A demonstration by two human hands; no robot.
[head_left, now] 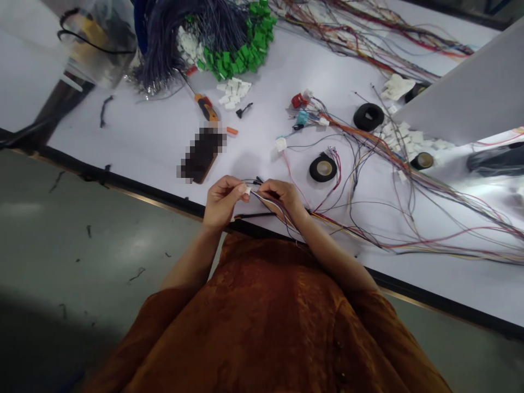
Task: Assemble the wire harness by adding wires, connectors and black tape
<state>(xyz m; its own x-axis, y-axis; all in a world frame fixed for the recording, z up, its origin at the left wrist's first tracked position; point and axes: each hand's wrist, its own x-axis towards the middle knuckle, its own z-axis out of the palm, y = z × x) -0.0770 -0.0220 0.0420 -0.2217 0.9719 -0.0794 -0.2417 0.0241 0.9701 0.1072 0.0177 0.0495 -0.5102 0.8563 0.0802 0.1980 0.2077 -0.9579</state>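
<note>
White connector [248,190], apparently, in left hand [222,202] near table edge [164,194].

No writing, brand or number can be read, whether on the white plug [248,190], the black tape roll [317,173] or the phone [203,152] (blurred into squares).

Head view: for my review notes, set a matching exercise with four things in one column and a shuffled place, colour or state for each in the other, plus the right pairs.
Things
1. Left hand
2. Screwdriver
3. Tape roll nearest the hands
4. Green connectors

Matches
A. Clustered at the bundle of dark wires
B. Black, with a tan core
C. Pinching a small white connector
D. Orange and black at the handle

Pairs: 1-C, 2-D, 3-B, 4-A
</note>
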